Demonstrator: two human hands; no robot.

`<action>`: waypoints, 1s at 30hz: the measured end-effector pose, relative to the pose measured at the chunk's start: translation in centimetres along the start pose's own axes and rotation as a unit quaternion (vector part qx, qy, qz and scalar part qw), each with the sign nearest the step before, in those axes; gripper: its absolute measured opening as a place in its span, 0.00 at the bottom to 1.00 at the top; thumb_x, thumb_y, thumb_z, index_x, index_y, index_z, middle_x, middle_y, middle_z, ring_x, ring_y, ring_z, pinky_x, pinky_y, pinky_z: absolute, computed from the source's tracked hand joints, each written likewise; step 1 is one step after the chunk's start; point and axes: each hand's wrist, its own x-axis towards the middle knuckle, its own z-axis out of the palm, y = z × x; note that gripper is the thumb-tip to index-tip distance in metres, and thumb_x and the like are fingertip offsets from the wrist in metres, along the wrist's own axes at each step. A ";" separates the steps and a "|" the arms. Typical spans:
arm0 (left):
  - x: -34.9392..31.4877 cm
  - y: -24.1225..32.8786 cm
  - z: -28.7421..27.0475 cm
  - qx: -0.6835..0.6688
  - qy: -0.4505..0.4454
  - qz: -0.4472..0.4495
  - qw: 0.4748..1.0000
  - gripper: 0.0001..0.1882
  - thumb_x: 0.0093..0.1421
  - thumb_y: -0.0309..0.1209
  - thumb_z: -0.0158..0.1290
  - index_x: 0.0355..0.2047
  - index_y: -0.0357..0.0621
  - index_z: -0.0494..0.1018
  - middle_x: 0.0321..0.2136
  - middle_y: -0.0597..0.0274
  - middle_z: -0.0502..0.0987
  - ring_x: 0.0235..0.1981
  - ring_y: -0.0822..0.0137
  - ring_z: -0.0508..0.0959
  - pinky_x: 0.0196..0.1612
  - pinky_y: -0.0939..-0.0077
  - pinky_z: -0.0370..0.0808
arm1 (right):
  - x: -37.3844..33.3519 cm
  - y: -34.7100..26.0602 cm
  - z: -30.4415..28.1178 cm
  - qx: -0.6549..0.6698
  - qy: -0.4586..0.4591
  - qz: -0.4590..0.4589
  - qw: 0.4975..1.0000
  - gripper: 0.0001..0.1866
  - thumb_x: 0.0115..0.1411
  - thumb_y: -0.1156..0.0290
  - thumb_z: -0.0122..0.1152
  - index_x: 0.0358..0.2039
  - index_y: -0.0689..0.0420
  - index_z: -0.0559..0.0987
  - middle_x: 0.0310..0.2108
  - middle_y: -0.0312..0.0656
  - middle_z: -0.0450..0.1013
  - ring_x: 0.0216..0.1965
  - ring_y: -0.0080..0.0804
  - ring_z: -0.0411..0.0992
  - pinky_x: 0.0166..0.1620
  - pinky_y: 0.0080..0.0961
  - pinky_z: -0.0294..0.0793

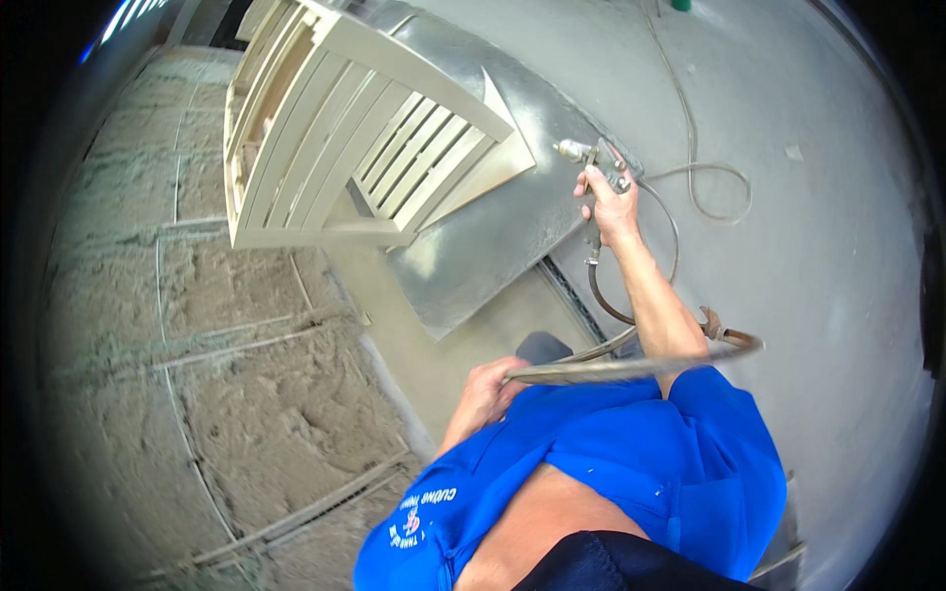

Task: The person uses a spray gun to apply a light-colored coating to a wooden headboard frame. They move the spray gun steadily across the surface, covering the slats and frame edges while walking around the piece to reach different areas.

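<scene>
My right hand (pixel 613 202) is wrapped round a metal spray gun (pixel 594 158), its nozzle pointing left toward a slatted wooden frame. That cream-coloured slatted wooden furniture piece (pixel 335 128) stands tilted in the view at the upper left, apart from the gun. From the gun's handle a hose (pixel 631 369) loops down past my right forearm and across my front. Closed round the hose near my waist is my left hand (pixel 485 394). Under the furniture lies a grey metal sheet or platform (pixel 512 222) with a shiny surface.
Left of me a wall of dusty filter panels (pixel 276 394) is divided by thin strips. Across the grey floor (pixel 808 266) at the right runs a thin looped hose (pixel 693 148). A green object (pixel 681 4) shows at the top edge. A dark rail (pixel 572 295) lies by the platform.
</scene>
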 end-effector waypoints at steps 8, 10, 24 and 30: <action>10.3 4.7 2.4 0.063 -0.005 0.205 0.977 0.18 0.47 0.17 0.56 0.38 0.49 0.77 0.34 0.61 0.81 0.35 0.48 0.81 0.32 0.55 0.77 | 0.3 -13.1 2.2 0.077 -0.167 -0.065 0.981 0.29 0.73 0.67 0.55 0.72 0.49 0.62 0.39 0.41 0.75 0.37 0.26 0.76 0.22 0.17 0.70; 12.8 5.0 2.1 0.057 0.008 0.222 0.973 0.17 0.48 0.17 0.56 0.38 0.50 0.77 0.34 0.62 0.81 0.34 0.49 0.81 0.32 0.56 0.77 | 2.2 -13.8 1.1 0.058 -0.162 -0.047 0.984 0.31 0.72 0.68 0.57 0.72 0.50 0.61 0.40 0.41 0.76 0.37 0.27 0.76 0.22 0.17 0.70; 37.4 10.0 1.9 -0.147 0.001 0.367 0.918 0.09 0.56 0.32 0.65 0.38 0.51 0.80 0.31 0.62 0.83 0.35 0.54 0.83 0.35 0.59 0.76 | 21.2 -18.9 -9.5 -0.194 -0.025 -0.024 0.980 0.22 0.73 0.63 0.58 0.64 0.53 0.71 0.41 0.38 0.78 0.38 0.22 0.76 0.23 0.15 0.68; 49.8 11.6 3.9 -0.105 -0.065 0.268 0.955 0.09 0.55 0.32 0.66 0.37 0.49 0.80 0.29 0.59 0.83 0.36 0.51 0.83 0.36 0.53 0.75 | 31.0 -21.9 -16.3 -0.249 0.069 -0.011 0.966 0.18 0.73 0.62 0.58 0.57 0.55 0.74 0.40 0.38 0.77 0.37 0.22 0.75 0.23 0.17 0.67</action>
